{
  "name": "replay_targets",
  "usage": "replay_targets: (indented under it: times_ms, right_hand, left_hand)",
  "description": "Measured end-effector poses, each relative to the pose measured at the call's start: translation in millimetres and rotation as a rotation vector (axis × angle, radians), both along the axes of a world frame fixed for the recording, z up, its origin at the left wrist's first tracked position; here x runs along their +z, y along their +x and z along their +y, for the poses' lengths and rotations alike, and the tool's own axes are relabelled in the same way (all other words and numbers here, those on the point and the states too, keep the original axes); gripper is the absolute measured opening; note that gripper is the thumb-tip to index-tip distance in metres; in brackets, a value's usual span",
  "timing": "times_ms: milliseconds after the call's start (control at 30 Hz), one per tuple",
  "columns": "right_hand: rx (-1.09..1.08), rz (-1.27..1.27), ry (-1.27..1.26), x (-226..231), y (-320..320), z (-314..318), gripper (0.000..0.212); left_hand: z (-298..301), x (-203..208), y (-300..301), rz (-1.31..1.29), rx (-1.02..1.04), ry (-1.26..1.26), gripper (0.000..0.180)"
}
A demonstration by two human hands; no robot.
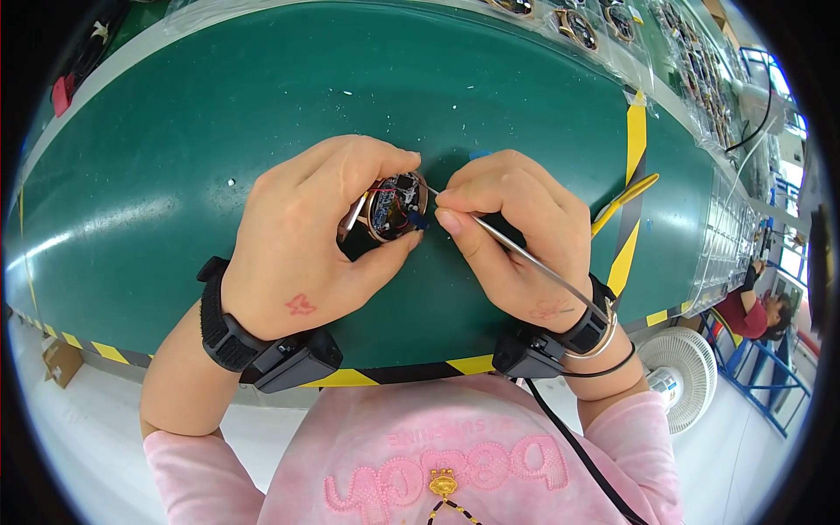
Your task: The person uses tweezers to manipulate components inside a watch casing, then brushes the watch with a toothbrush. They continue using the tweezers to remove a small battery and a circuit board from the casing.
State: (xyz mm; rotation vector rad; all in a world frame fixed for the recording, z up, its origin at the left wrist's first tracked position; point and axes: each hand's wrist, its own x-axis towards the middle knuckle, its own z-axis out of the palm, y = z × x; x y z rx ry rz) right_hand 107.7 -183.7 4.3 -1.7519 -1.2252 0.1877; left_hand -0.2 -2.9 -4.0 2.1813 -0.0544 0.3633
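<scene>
Between its fingers and thumb, my left hand grips a smartwatch case with a rose-gold rim. The case is open, showing a circuit board, thin red wires and a dark blue piece at its lower right edge. My right hand pinches slim metal tweezers, whose shaft runs back over the hand toward the wrist. Their tip points at the right edge of the case; whether it touches cannot be made out. A small blue piece lies just beyond my right fingers, partly hidden.
A yellow tool lies right of my right hand, across yellow-black tape. More watch cases sit in clear trays at the far right. White specks dot the green table. A fan and a seated person are to the right.
</scene>
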Motion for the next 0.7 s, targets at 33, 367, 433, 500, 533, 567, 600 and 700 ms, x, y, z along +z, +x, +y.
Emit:
replay_targets:
  times_ms: [33,367,433,500,533,567,600,700]
  right_hand:
    - [0.002,-0.006,-0.002,0.0,0.4,-0.1,0.014]
    - [0.002,-0.005,-0.012,0.5,0.0,-0.4,0.014]
    - [-0.005,-0.003,-0.017,2.2,-0.3,-0.5,0.013]
    - [-0.017,-0.022,-0.035,4.4,-0.9,0.0,0.013]
    - [-0.028,-0.042,-0.052,5.7,-1.3,0.3,0.013]
    - [-0.039,-0.063,-0.069,6.0,-1.6,0.5,0.013]
    - [-0.039,-0.061,-0.069,4.2,-1.9,0.9,0.013]
    - [-0.028,-0.042,0.007,-1.4,-3.4,0.7,0.012]
  left_hand:
    - [0.0,0.3,0.0,0.010,0.000,-0.006,0.047]
    - [-0.2,0.7,-0.4,0.025,0.006,-0.011,0.047]
    - [-0.2,1.3,-0.2,0.016,0.004,0.005,0.048]
    - [0.3,0.9,-0.3,0.019,0.004,0.005,0.047]
    - [0.7,0.8,-0.5,0.022,0.004,0.006,0.047]
    - [0.9,0.6,-0.7,0.024,0.004,0.007,0.047]
    - [0.9,0.2,-0.8,0.026,0.004,0.007,0.047]
    - [-0.4,0.9,-0.1,0.031,0.003,-0.005,0.046]
